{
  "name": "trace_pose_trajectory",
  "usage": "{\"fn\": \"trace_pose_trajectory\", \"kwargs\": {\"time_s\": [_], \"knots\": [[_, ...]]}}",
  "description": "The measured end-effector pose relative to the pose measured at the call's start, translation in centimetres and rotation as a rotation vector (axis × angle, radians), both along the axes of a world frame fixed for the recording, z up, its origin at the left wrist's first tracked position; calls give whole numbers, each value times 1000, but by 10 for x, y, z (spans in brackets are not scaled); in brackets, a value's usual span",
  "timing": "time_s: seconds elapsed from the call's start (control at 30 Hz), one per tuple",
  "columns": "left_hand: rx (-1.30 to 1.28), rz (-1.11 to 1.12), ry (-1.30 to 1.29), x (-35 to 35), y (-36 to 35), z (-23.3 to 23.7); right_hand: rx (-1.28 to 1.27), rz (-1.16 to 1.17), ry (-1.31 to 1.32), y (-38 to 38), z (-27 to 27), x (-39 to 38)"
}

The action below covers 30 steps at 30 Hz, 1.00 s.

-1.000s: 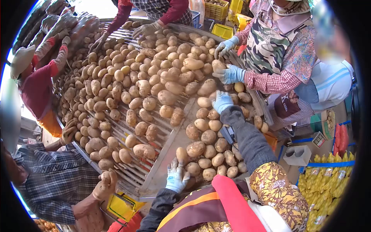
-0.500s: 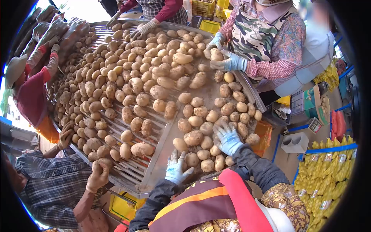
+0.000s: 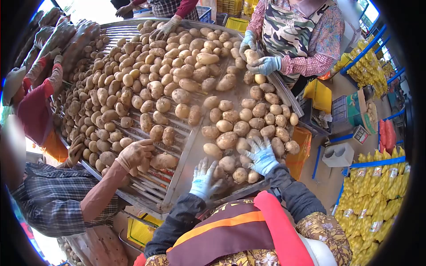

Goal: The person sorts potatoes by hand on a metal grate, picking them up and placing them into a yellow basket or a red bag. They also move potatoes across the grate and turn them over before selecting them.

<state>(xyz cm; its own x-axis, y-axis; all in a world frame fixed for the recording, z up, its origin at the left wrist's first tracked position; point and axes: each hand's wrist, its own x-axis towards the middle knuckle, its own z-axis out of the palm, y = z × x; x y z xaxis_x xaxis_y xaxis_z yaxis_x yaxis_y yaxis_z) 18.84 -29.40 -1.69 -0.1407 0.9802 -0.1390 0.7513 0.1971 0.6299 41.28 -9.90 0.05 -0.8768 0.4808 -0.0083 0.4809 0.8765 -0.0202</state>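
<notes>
Many brown potatoes (image 3: pixel 181 96) cover a large metal table whose slatted part lies to the left of a smooth metal plate (image 3: pixel 188 153). My left hand (image 3: pixel 203 179), in a light blue and white glove, rests at the plate's front edge with its fingers spread, beside a potato partly covered by its fingers. In a matching glove, my right hand (image 3: pixel 262 156) lies spread on the potatoes at the front right. It touches several potatoes and grips none. Dark sleeves cover both my wrists.
Across the table a co-worker in a camouflage apron (image 3: pixel 288 40) holds a potato. At left, a co-worker's gloved hand (image 3: pixel 135 155) reaches over the slats. Other co-workers stand at the far and left sides. Yellow net bags (image 3: pixel 372 195) hang at the right.
The left co-worker's hand has moved right over the slats. Potatoes near my hands have shifted, with fewer along the front edge. My hands remain spread in nearly the same places.
</notes>
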Motion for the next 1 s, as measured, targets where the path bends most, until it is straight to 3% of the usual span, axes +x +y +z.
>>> {"fn": "trace_pose_trajectory", "kwargs": {"time_s": [0.1, 0.13, 0.23, 0.37, 0.43, 0.57, 0.63, 0.7, 0.77, 0.87, 0.93, 1.0], "knots": [[136, 122, 87, -22, -36, 6, 41, -51, 6, 0, 1, -3], [154, 184, 80, -29, -49, 9, -43, -140, 230, 3, 0, -9], [167, 325, 148, -48, -74, 17, -58, -281, 394, 35, 3, -45], [226, 446, 223, -63, -84, 11, -209, -95, 468, 68, 14, -137], [220, 503, 264, -65, -85, 9, -249, -104, 169, 53, 38, -187], [99, 667, 430, -84, -86, 13, -231, -36, -88, 6, 32, -239], [50, 754, 403, -99, -90, 21, -205, 86, -288, -20, 24, -237], [49, 802, 439, -116, -99, 20, -79, 297, -208, -37, 10, -212], [14, 840, 452, -132, -104, 26, -110, 403, -137, -43, 2, -178], [-116, 950, 446, -168, -105, 26, -162, 418, 16, -31, -5, -132], [-306, 979, 373, -184, -96, 35, -201, 354, -28, -27, 4, -111], [-306, 947, 317, -181, -82, 33, -210, 316, -63, -33, 11, -99]]}}
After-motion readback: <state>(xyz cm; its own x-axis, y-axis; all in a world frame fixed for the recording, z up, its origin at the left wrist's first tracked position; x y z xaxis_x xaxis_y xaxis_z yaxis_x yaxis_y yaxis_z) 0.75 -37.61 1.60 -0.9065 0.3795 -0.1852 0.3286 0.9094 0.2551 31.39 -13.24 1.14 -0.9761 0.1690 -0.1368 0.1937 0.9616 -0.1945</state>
